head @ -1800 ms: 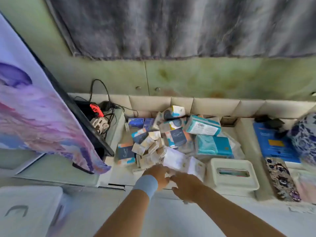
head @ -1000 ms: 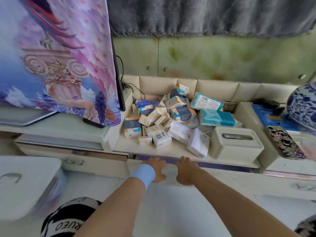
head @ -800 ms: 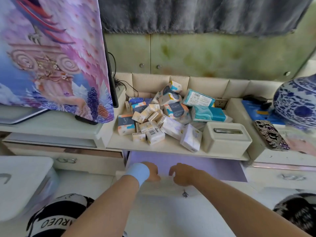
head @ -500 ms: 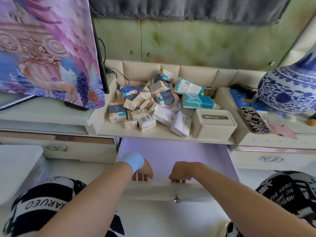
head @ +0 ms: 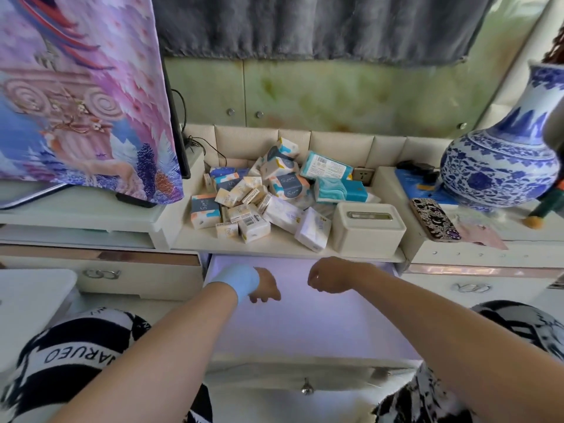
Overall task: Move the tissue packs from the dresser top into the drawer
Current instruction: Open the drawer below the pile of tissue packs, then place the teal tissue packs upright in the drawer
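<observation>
**Open drawer, two empty hands, tissue packs on the dresser top**

1. Left hand point(head: 265, 285): held over the open drawer, fingers curled loosely downward, nothing in it; a light blue wristband point(head: 236, 280) sits on the wrist.

2. Right hand point(head: 328, 274): also over the drawer, near its back edge, curled into a loose fist and holding nothing. The two hands are apart from each other.

3. Drawer point(head: 305, 325): pulled out toward the person, pale lilac lining bare, a small metal knob point(head: 306, 389) on its front panel.

4. Tissue packs point(head: 259, 196): a loose heap on the dresser top point(head: 274, 244) directly above the drawer (none in the drawer). Small cream packs lie at the front, packs with dark blue and orange print in the middle, and teal-wrapped larger packs point(head: 338, 187) toward the back right.

5. Tissue box holder point(head: 367, 225): cream, slotted lid, just beside the heap on its right.

6. Patterned phone point(head: 435, 219): flat on the raised surface to the right.

7. Blue-and-white vase point(head: 500, 166): behind the phone, upright.

8. Printed cloth point(head: 82, 96): purple and pink, draped over a screen at left.

9. Knees: in black-and-white printed fabric, either side of the drawer front.
</observation>
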`<move>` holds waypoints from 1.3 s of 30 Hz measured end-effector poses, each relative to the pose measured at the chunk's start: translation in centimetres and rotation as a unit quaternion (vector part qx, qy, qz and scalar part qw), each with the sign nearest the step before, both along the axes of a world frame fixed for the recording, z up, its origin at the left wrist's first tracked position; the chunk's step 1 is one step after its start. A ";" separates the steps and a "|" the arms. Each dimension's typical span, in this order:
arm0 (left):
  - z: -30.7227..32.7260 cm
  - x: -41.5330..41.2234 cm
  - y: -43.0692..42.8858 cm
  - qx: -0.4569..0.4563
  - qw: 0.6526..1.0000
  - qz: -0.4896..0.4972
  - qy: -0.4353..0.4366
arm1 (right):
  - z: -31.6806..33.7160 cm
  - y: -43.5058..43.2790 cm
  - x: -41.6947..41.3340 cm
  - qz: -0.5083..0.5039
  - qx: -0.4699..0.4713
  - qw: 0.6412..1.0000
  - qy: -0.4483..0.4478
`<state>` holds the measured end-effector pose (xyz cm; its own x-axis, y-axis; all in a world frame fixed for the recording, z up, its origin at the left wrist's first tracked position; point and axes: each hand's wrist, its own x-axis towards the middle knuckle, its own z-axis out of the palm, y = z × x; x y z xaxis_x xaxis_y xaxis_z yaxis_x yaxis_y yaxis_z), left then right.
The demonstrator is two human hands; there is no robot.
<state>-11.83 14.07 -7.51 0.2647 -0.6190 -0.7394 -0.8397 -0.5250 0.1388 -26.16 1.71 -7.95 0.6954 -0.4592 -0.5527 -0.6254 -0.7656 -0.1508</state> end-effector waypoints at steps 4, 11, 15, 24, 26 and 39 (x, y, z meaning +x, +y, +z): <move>3.5 -0.4 -2.8 -0.089 0.995 -0.040 -0.036 | 4.3 -4.2 -0.4 0.052 -0.106 0.992 -0.033; 6.2 2.3 -9.2 -0.243 0.968 -0.018 -0.055 | 6.0 -12.5 -0.7 -0.067 -0.145 0.975 -0.153; 5.1 4.5 -14.1 -0.269 0.962 0.001 -0.051 | 4.3 -16.4 1.0 -0.121 -0.175 0.966 -0.149; 2.0 5.0 -25.5 -0.375 0.925 0.062 0.032 | 2.6 -25.2 6.0 -0.414 -0.157 0.880 -0.174; 0.9 4.7 -26.9 -0.372 0.920 0.104 0.065 | 1.4 -26.9 6.4 -0.462 -0.078 0.854 -0.227; 0.4 9.8 -27.6 -0.322 0.768 0.407 0.375 | 1.3 -27.2 8.3 -0.391 -0.060 0.846 -0.357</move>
<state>-2.06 -13.49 -7.12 0.4068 -0.7757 -0.4825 0.1733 -0.4531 0.8745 -17.89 -25.45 -6.64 0.2900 -0.9563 -0.0368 -0.7301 -0.1963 -0.6546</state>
